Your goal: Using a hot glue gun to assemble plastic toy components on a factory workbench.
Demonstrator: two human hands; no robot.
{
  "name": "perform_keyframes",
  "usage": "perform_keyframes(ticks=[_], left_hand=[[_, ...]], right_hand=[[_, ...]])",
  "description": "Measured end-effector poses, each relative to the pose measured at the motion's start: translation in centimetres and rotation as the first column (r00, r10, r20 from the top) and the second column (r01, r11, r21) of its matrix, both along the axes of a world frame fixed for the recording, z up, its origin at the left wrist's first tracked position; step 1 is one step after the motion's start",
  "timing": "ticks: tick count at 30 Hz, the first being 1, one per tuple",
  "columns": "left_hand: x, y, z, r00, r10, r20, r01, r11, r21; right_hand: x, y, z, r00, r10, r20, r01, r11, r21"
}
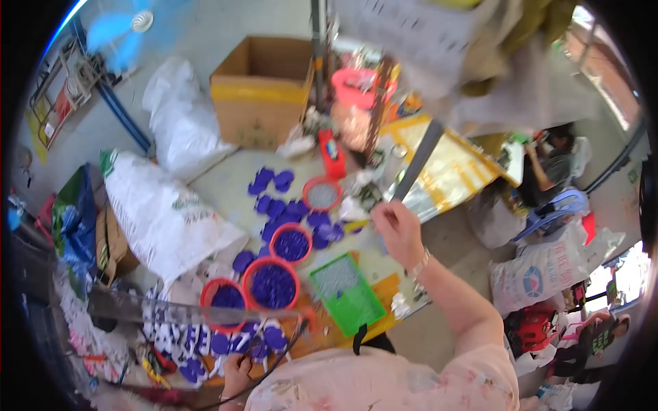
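Head view: the right hand [399, 233] is curled closed around the lower end of a dark grey bar [420, 159], above the table [227, 183]; the left hand [236, 374] is beside purple pieces [221, 344], its grip impossible to tell. Best use a firm wrist, left fingers well clear

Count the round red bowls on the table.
4: the far bowl with grey pieces; the small bowl with purple pieces, nearer; the large bowl, nearer still; and the left bowl beside it, partly covered. Others may be hidden.
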State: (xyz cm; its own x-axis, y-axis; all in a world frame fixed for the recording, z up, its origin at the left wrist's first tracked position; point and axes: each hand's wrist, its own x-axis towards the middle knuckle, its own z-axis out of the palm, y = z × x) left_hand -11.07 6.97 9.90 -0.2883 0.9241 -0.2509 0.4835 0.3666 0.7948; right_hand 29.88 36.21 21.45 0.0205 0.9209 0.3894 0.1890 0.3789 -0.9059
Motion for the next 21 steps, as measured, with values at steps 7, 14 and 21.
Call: perform_keyframes(ticks=[7,14,21], left_hand=[[-4.3,2.4,-8.2,0.982,-0.083,-0.167,0.113,0.978,0.175],[-2.0,5.1,-5.8,0.965,-0.193,-0.176,0.237,0.932,0.275],[-1.8,3.0,-5.4,0.975,-0.096,-0.198,0.158,0.931,0.328]], right_hand=[[2.6,-10.1,21.8,0.998,-0.038,0.042,0.001,0.746,0.666],[-0.8,-7.1,39.8,0.974,-0.226,0.034,0.025,0.253,0.967],[-2.9,0.0,44.8,0.945,-0.287,0.157,0.035,0.565,0.824]])
